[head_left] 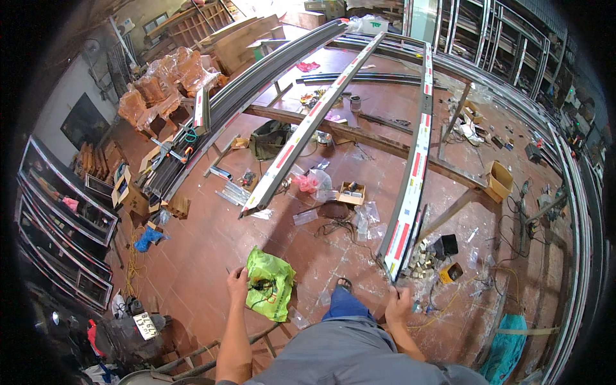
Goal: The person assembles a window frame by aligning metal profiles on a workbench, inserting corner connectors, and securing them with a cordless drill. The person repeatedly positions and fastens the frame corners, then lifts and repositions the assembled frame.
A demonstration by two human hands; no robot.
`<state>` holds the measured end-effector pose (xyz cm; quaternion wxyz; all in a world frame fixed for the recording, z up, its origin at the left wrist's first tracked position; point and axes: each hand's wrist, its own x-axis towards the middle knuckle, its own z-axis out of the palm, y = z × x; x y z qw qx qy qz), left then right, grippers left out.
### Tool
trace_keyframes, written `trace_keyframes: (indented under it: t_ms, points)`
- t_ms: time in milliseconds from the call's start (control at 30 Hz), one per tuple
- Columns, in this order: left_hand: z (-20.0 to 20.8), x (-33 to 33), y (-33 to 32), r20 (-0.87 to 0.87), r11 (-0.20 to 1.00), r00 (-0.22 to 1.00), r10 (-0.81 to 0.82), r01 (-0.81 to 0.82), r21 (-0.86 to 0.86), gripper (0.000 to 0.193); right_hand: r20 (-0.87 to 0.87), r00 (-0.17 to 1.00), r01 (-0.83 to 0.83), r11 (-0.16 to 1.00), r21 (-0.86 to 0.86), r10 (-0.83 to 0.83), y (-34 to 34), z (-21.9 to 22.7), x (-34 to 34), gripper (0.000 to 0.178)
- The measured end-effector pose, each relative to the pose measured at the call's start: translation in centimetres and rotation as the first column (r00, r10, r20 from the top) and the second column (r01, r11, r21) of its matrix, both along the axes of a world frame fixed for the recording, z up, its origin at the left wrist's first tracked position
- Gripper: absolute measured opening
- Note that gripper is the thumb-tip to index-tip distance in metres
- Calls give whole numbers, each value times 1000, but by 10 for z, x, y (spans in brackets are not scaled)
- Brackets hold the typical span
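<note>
Two long bars run away from the person, lying across a brown crossbar (378, 145) above the tiled floor (192, 256). The right bar (417, 163) is straight and slim, its top white with red strips and small patches of blue and yellow, its edges dark; its near end tapers to a point and juts well past the crossbar. The left bar (314, 120) has the same white, red and dark look, and its near end stops farther from the person.

At the right bar's tip is the right hand (398, 305), fingers curled in; I can't tell whether it grips the bar. The left hand (237, 282), its fingers bent too, is at the edge of a lime-green bag (280, 282), crumpled and shiny with something dark on it or in it. What that hand holds, if anything, I can't make out. Pale scraps (421, 264) lie near the right bar's end, beside a yellow-and-black box (450, 273).
</note>
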<state>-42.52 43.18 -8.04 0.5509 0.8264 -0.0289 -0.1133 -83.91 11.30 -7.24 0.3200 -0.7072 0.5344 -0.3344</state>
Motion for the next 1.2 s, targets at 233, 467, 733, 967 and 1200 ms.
trace_keyframes:
  t_ms: [233,467,733,967,1200]
  points:
    - [46,53,-89,344,961,934,-99,-1,278,57,-149,986,88,991,97,-73,6,14,8,30]
    - [8,132,-71,208,874,897,-390,289,391,63,-172,981,133,955,264,-89,12,26,19,32]
    - [16,135,-100,300,978,933,-201,176,111,66,11,991,130,972,197,-134,13,10,17,29]
    - [29,143,-119,292,969,941,-172,108,222,52,-91,985,143,989,-49,-147,19,29,22,21]
    - [34,170,-109,327,871,890,-318,138,472,30,-122,979,163,986,-33,-166,25,36,35,23]
